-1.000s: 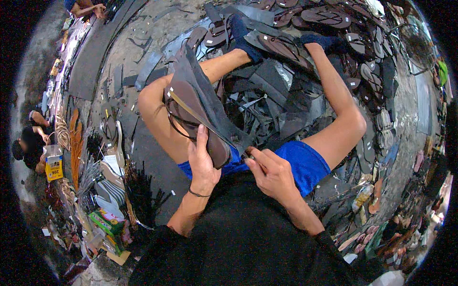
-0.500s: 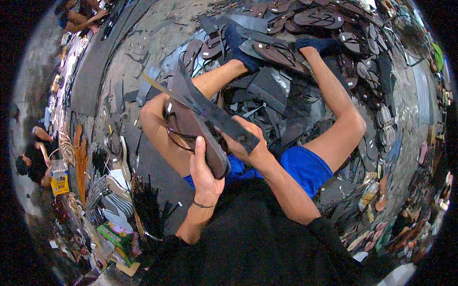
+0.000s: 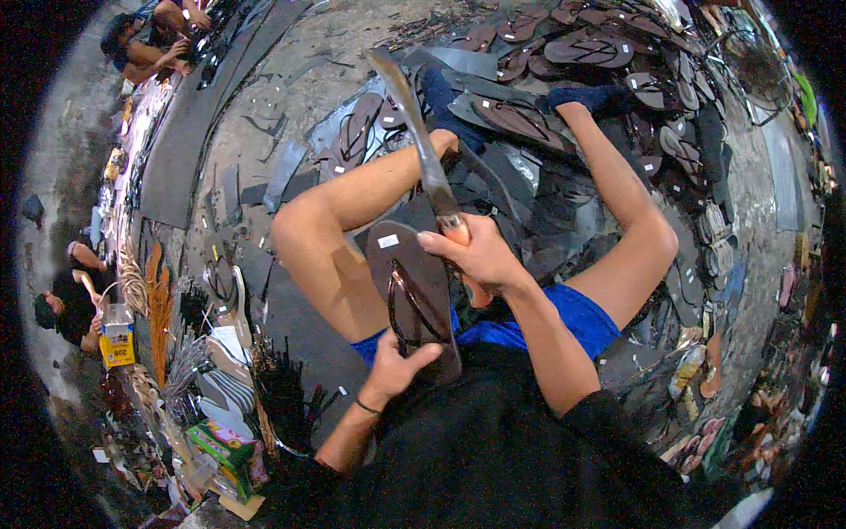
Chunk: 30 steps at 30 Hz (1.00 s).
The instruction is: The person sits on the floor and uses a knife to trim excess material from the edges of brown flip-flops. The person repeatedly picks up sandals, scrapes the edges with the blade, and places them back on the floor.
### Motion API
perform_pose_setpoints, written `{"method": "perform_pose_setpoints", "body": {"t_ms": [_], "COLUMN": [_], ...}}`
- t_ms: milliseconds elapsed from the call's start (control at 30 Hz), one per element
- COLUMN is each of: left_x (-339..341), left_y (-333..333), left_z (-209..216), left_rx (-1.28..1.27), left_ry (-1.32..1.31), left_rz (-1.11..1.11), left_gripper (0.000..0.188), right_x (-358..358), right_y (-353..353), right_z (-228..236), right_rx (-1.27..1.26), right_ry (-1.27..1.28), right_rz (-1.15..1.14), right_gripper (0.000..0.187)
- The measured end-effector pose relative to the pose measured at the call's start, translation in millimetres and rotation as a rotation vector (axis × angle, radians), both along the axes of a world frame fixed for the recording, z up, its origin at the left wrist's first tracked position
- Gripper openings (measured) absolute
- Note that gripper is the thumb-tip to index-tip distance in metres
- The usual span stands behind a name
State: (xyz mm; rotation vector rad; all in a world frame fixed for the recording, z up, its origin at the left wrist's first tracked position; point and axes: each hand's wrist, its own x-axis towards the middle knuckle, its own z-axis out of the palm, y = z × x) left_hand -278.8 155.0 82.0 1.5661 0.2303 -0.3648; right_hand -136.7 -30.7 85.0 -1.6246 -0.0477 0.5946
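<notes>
My left hand [image 3: 397,366] grips the heel end of a dark brown flip-flop [image 3: 410,291], thumb over the footbed and fingers underneath. Its glossy dark strap faces up, and a small white sticker marks the toe end. In my right hand [image 3: 485,251] is a long knife [image 3: 423,150] with an orange-brown handle, its blade pointing up and away to the left. The right thumb reaches to the flip-flop's right edge. A curved dark rubber strip [image 3: 502,181] shows just beyond the right hand; whether it touches anything is unclear.
Black rubber offcuts [image 3: 529,159] pile between my bent legs. Many brown flip-flops [image 3: 590,48] lie at the far right. Two people [image 3: 145,44] [image 3: 75,295] sit at the left. Nearer on that side are a yellow container [image 3: 116,339] and black bristles [image 3: 291,379].
The flip-flop has turned its footbed toward me and come closer. The rubber strip has separated from its edge. The knife has swung upright, and my right hand has moved right.
</notes>
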Motion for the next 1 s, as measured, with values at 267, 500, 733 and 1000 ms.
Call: {"method": "perform_pose_setpoints", "body": {"t_ms": [267,500,733,1000], "left_x": [122,101,84,87], "left_y": [23,38,26,14], "left_z": [83,104,85,100], "left_rx": [-0.262,-0.451,-0.238,-0.082], "left_ry": [-0.03,0.174,0.044,-0.045], "left_rz": [0.314,0.511,0.426,0.126], "left_gripper": [0.028,0.032,0.033,0.027], "right_x": [-64,-162,-138,-70], "right_y": [-21,-58,-53,-53], "right_z": [47,28,48,94], "right_rx": [-0.203,-0.22,-0.298,-0.278], "right_ry": [-0.513,-0.353,-0.515,-0.522], "right_rz": [-0.436,-0.054,-0.127,-0.011], "right_gripper": [0.027,0.034,0.03,0.028]}}
